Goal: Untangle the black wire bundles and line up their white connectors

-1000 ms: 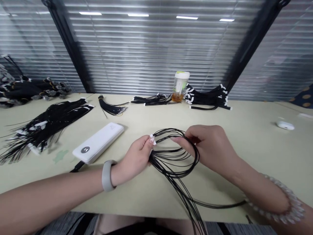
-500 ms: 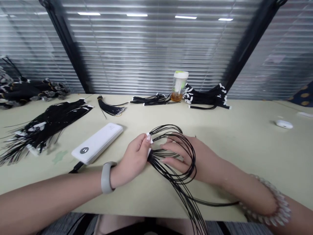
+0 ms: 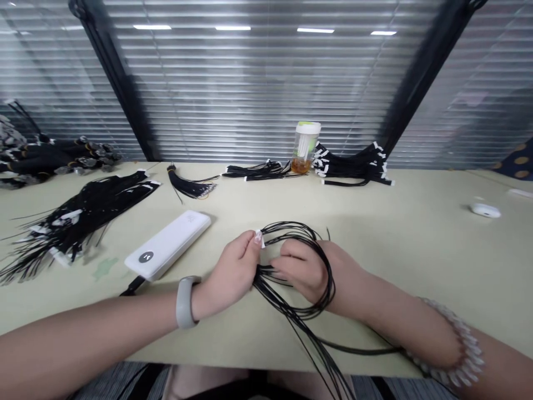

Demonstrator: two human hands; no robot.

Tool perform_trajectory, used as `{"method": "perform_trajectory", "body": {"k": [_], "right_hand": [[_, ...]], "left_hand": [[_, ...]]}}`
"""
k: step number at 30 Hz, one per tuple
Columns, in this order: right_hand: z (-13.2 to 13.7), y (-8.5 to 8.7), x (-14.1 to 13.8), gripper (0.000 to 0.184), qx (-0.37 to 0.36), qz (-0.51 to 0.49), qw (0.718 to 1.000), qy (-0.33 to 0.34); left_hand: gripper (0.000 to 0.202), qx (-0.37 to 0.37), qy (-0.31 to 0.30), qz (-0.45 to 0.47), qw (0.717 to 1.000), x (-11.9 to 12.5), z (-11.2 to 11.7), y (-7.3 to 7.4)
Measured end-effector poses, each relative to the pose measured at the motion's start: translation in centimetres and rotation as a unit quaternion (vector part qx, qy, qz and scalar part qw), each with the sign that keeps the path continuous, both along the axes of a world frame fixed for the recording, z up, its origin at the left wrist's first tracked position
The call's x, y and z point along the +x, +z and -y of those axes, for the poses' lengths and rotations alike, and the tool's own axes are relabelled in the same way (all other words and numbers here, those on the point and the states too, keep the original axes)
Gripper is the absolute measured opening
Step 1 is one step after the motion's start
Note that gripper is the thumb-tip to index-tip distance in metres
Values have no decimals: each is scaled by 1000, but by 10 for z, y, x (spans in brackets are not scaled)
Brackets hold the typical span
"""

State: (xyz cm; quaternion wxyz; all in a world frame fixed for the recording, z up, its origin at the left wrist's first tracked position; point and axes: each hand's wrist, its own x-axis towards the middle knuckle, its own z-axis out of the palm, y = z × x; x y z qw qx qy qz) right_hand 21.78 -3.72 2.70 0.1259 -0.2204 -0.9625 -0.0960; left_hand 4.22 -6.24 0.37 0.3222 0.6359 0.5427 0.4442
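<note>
Thin black wires (image 3: 328, 272) form a loop in front of me, and their loose ends hang over the table's near edge. My left hand (image 3: 235, 266) is closed on the bundle, its thumb pressing a white tag (image 3: 260, 238) on the wires. Reaching through the loop, my right hand (image 3: 306, 266) has its fingers curled and its fingertips at the strands close to the left hand. Whether the right fingers pinch one strand or more is hidden. A thicker black cable (image 3: 358, 350) runs from the bundle under my right forearm.
Left of my hands lies a white power bank (image 3: 169, 244) with a plugged cable. Black wire bundles (image 3: 95, 205) cover the table's left side. Along the back stand a clear jar (image 3: 302, 147) and more tagged bundles (image 3: 353, 164). A small white case (image 3: 485, 210) rests far right.
The right hand's fingers have gone from spread to curled inside the loop. The left hand has shifted slightly right with the wires, and the loop has narrowed a little.
</note>
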Motion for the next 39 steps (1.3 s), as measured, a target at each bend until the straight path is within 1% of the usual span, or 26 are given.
{"method": "perform_trajectory", "body": {"k": [4, 6, 9, 10, 11, 12, 16, 18, 20, 22, 25, 27, 31, 33, 36, 39], "right_hand": [[2, 9, 3, 11, -9, -94, 995, -30], [3, 14, 4, 12, 17, -122, 992, -25], [2, 19, 5, 19, 81, -138, 987, 1], [1, 20, 6, 21, 87, -134, 987, 5], [0, 21, 7, 21, 79, -129, 989, 5], [-1, 21, 8, 20, 56, -125, 991, 6], [-2, 23, 12, 9, -85, -111, 990, 16], [-1, 24, 13, 6, -111, -79, 991, 11], [0, 23, 12, 8, -95, -33, 995, -9], [0, 22, 11, 10, -62, 9, 998, -28], [0, 21, 10, 9, -34, 49, 998, -26], [0, 23, 10, 11, -41, 53, 998, -21], [3, 28, 10, 12, -107, 44, 993, -20], [4, 28, 11, 12, -119, 53, 991, -13], [1, 25, 11, 13, -83, 55, 995, -22], [-4, 20, 12, 14, -31, 16, 998, -56]], "left_hand": [[37, -3, 3, 30, 1000, -3, -3, -5], [38, -8, 7, 34, 999, -4, -4, -5], [37, -8, 26, 37, 999, -3, -3, -1], [36, -11, 35, 38, 999, -2, -3, 0], [36, -20, 44, 43, 998, -2, -3, 2], [35, -32, 50, 48, 997, -1, -3, 3], [36, -67, 63, 72, 993, -2, -3, 2], [37, -69, 67, 74, 993, -2, -4, 1], [38, -66, 69, 71, 993, -3, -5, 0], [38, -66, 66, 71, 993, -2, -5, 0], [37, -72, 57, 91, 992, -2, -5, 1], [36, -72, 54, 102, 991, -1, -5, 0], [34, -52, 52, 97, 993, -2, -5, -1], [35, -46, 51, 85, 994, -2, -6, -2], [35, -24, 53, 59, 997, -3, -5, -2], [31, 47, 53, 28, 997, -5, -5, 0]]}}
